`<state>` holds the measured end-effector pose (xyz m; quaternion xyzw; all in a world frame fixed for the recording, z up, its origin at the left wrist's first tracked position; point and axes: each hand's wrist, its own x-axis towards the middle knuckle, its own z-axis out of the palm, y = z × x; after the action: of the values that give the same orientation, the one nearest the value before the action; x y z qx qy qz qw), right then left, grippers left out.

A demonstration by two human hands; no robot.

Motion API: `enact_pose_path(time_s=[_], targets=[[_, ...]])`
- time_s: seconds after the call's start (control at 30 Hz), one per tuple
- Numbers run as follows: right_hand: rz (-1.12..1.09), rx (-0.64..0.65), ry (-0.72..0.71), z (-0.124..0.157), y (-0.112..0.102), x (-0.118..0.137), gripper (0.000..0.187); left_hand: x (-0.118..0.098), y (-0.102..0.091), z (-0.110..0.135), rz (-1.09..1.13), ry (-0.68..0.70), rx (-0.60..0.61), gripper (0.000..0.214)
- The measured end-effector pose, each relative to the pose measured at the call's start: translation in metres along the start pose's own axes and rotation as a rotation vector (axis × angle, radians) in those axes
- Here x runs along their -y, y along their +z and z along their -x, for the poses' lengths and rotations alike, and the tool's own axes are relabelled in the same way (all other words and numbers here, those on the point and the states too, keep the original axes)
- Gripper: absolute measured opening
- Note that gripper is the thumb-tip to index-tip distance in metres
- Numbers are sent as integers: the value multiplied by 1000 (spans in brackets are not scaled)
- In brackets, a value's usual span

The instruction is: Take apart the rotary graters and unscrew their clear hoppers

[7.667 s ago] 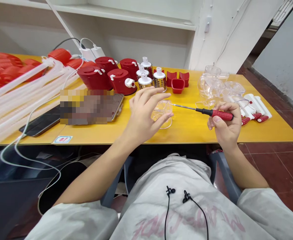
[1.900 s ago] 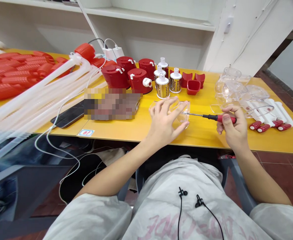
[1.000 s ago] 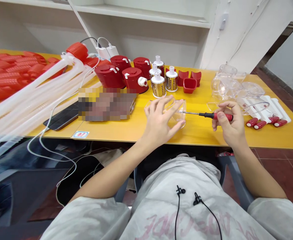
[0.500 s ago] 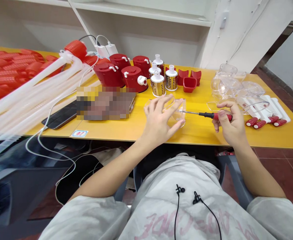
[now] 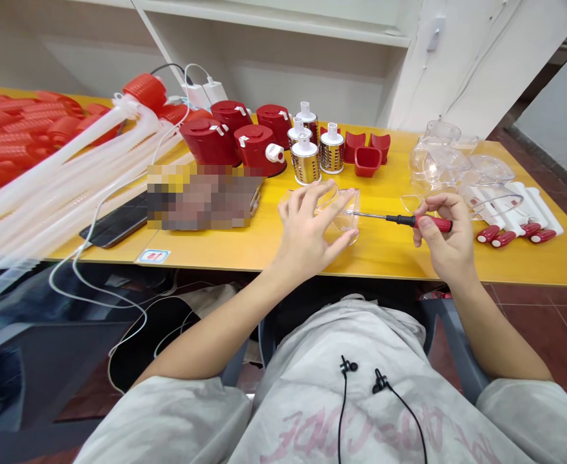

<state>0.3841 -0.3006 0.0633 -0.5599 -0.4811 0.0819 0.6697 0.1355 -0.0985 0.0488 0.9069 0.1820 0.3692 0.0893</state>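
Observation:
My left hand (image 5: 307, 232) is wrapped round a clear plastic part (image 5: 344, 219) that rests on the yellow table (image 5: 390, 248) near its front edge. My right hand (image 5: 441, 235) pinches the red handle of a screwdriver (image 5: 409, 220). The screwdriver lies level, and its thin metal shaft points left with the tip against the right side of the clear part.
Behind my hands stand red housings (image 5: 254, 145), metal grater drums (image 5: 305, 161) and small red cups (image 5: 368, 158). Clear plastic pieces (image 5: 441, 161) and white red-tipped handles (image 5: 520, 216) lie at the right. White tubes (image 5: 56, 180), a phone (image 5: 114, 225) and cables fill the left.
My hands stay where they were on the clear part and the screwdriver. The fingers of my right hand have shifted a little on the handle.

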Motion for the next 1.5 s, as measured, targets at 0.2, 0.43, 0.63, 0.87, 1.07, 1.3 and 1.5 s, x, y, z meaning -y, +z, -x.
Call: enact_pose_path(time_s=[0.2,0.43,0.63,0.87,1.07,1.3,1.5], targets=[[-46,30,38,-2,-2,-2,51,0,0,0,2,-19,14,71],[-103,13,24,-2,1,-4,54,0,1,0,9,-15,8,72],[-22,49,117,-2,-3,1,53,-2,1,0,2,-29,14,71],[-113,53,70,-1,-3,1,62,-1,0,0,-4,-15,-4,71],[2,39,115,0,-2,6,57,-3,-2,-1,-10,-32,20,71],[-80,65,101,-3,-7,3,56,-4,-2,-1,-25,-45,37,73],[-58,37,67,-3,-6,0,51,-3,-2,-1,-19,-27,20,71]])
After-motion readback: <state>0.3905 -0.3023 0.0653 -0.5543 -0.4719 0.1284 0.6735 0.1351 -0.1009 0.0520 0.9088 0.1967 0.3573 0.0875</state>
